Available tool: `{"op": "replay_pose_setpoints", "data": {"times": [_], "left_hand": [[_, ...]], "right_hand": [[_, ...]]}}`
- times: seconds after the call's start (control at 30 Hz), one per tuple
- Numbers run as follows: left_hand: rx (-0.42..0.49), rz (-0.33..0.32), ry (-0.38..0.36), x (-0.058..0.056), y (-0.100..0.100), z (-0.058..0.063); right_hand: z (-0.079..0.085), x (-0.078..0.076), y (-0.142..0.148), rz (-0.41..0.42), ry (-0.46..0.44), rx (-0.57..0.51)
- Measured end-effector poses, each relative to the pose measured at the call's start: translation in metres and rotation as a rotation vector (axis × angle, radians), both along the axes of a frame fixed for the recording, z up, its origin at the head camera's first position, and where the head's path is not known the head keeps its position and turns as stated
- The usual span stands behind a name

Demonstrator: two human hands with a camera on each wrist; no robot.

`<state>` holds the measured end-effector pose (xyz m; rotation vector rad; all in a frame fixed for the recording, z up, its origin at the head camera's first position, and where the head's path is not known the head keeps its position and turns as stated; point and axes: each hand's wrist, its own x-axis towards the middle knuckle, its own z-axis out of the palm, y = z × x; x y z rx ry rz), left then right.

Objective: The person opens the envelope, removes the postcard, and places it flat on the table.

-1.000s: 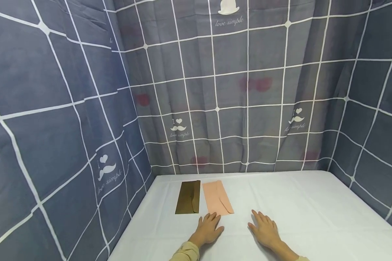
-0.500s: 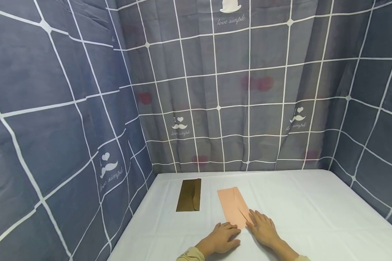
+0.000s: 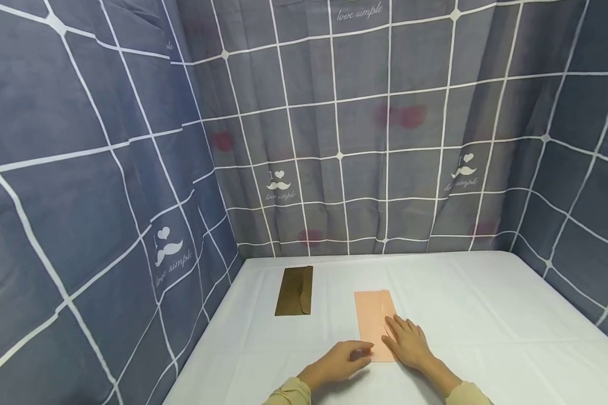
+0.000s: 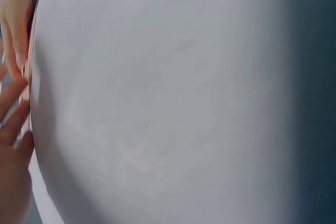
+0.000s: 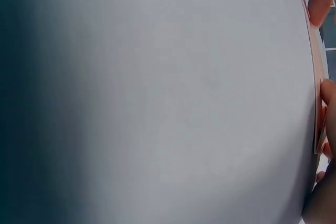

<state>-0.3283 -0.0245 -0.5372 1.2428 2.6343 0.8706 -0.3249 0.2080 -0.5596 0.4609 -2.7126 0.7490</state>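
Pink envelope (image 3: 370,315) is touched by straight right fingers (image 3: 404,327), left fingers (image 3: 353,345) loosely parted, short of the counter's (image 3: 461,304) far edge. Could get creased if shoved.

Left hand (image 3: 340,361): at the near left corner of the peach envelope (image 3: 372,315), fingers loosely bent, thumb standing apart from the index finger. Right hand (image 3: 409,344): on the envelope's right side, fingers extended and close together, thumb spread inward over it. Both wrists (image 3: 439,377) bare, on the envelope's near side, below pale sleeves (image 3: 291,391).
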Motion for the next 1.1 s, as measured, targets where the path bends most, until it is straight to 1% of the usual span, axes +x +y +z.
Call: {"op": "replay_pose_setpoints", "data": {"times": [0.07,0.13,0.2,0.23,0.33,0.47,0.6,0.63,0.67,0.77,0.83,0.87,0.97,1.1], "left_hand": [[-0.005,0.05,0.005,-0.003,0.0,-0.003],[-0.062,0.102,0.025,-0.006,0.0,-0.005],[-0.13,0.138,0.038,-0.009,0.001,-0.006],[-0.16,0.15,0.035,-0.011,0.002,-0.007],[-0.231,0.192,-0.014,-0.015,0.004,-0.005],[-0.31,0.228,-0.03,-0.016,0.005,-0.002],[-0.342,0.24,-0.033,-0.014,0.007,-0.003],[-0.346,0.241,-0.029,-0.014,0.009,-0.003],[-0.346,0.244,-0.025,-0.015,0.01,-0.004],[-0.345,0.253,-0.009,-0.018,0.015,-0.002],[-0.34,0.26,0.007,-0.02,0.016,0.002],[-0.337,0.263,0.009,-0.019,0.016,0.005],[-0.336,0.269,0.015,-0.017,0.015,0.008],[-0.351,0.271,0.008,-0.011,0.014,0.004]], "right_hand": [[-0.002,0.003,0.001,-0.005,-0.004,0.005],[-0.004,0.005,0.0,-0.004,-0.005,0.018],[-0.005,0.007,-0.001,0.008,-0.01,0.02],[-0.005,0.008,-0.002,0.016,-0.015,0.018],[-0.003,0.011,-0.005,0.049,-0.024,0.007],[0.0,0.015,-0.01,0.075,-0.033,-0.015],[-0.003,0.018,-0.008,0.09,-0.028,-0.021],[-0.007,0.017,-0.006,0.09,-0.001,-0.013],[-0.008,0.017,-0.003,0.091,0.017,-0.025],[-0.008,0.015,0.005,0.097,0.063,-0.052],[-0.005,0.014,0.007,0.093,0.085,-0.062],[-0.001,0.015,0.006,0.093,0.071,-0.074],[0.0,0.016,0.007,0.084,0.069,-0.059],[-0.003,0.021,0.007,0.077,0.059,-0.057]]}}
